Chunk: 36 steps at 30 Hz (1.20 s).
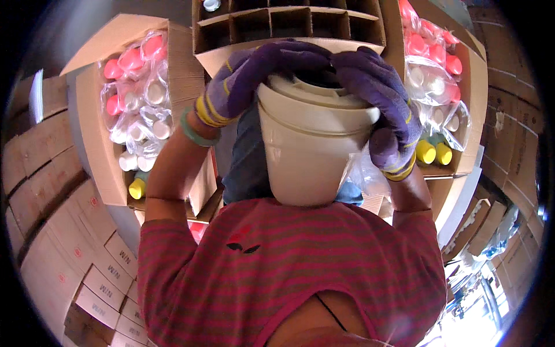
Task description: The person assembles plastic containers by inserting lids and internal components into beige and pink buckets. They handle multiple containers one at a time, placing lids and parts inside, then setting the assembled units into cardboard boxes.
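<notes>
A cream plastic bucket (315, 162) with a ridged lid (289, 87) leans against my striped shirt, its top tilted away from me. Both hands wear purple work gloves with yellow bands. My left hand (263, 69) curls over the far left side of the lid. Opposite it, my right hand (381, 92) wraps the lid's right edge, thumb lower along the side. A dark round area (318, 78) shows at the lid's middle, partly covered by the fingers. Clear plastic film (367, 170) hangs beside the bucket under my right hand.
Beyond the bucket stands a divided cardboard carton (289, 24) with a small silver-topped item (211, 5) in one cell. Cartons of bagged bottles with red, white and yellow caps flank me: left carton (92, 133), right carton (477, 98). Stacked boxes (58, 243) line the left side.
</notes>
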Motion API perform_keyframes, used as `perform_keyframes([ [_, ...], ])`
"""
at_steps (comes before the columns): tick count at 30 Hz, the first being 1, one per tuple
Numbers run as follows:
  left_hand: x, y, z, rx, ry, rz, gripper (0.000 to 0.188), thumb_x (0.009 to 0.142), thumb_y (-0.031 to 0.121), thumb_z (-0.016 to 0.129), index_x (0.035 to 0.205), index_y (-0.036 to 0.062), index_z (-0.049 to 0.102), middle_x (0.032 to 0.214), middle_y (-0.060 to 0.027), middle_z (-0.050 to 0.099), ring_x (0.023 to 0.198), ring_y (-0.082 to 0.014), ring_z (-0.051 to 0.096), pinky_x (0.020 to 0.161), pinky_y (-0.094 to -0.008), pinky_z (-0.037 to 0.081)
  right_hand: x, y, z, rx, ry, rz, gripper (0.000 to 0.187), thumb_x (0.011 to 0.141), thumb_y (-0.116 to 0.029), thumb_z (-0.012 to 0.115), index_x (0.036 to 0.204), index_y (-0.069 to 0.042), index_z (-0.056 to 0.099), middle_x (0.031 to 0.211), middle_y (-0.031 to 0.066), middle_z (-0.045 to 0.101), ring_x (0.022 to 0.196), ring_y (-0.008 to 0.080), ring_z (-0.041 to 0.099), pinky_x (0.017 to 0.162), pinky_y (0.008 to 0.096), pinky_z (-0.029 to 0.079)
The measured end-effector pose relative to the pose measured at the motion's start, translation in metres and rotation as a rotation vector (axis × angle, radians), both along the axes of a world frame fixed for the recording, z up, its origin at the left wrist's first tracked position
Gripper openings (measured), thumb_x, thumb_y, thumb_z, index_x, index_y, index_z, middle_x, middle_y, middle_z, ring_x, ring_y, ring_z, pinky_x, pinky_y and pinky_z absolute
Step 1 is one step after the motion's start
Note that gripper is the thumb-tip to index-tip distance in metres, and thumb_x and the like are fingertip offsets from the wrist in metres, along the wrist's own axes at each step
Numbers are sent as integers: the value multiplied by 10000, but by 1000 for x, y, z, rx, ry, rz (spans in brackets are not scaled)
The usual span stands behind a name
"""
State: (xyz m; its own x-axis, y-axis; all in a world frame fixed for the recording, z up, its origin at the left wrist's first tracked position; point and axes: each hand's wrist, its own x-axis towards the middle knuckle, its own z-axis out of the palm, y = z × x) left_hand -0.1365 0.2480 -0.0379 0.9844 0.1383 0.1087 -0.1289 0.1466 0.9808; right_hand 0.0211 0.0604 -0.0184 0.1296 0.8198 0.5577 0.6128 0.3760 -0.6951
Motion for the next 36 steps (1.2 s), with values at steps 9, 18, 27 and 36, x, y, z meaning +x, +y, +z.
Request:
perform_keyframes([
  [9,-24,-37,36,846,-288,206,612,916,443,480,1286,-42,536,1191,-176,625,1091,-343,600,974,-424,428,3,-15,-55,-215,702,7,349,930,-230,564,1173,12,631,1404,220,483,1336,317,431,1114,423,319],
  [18,-31,-29,8,93,-278,282,295,981,134,451,1161,-39,608,1160,-150,647,1073,-301,608,993,-396,429,-3,-22,-19,35,386,-3,495,1025,-384,306,1119,11,589,1184,236,603,1154,371,558,1054,507,381],
  [27,-31,-59,33,852,-124,316,427,926,298,446,1181,16,640,1176,-150,647,1092,-327,600,1019,-457,412,-5,-31,-59,-40,340,-196,462,1014,-358,358,1009,28,611,1063,218,659,1064,361,612,1057,527,383],
  [36,-8,-15,15,372,-240,245,326,958,188,466,1194,22,618,1244,-194,605,1200,-371,545,1043,-420,403,-27,-20,40,-407,-380,-543,295,936,-112,524,1139,79,623,1130,173,667,1090,257,613,981,365,453],
])
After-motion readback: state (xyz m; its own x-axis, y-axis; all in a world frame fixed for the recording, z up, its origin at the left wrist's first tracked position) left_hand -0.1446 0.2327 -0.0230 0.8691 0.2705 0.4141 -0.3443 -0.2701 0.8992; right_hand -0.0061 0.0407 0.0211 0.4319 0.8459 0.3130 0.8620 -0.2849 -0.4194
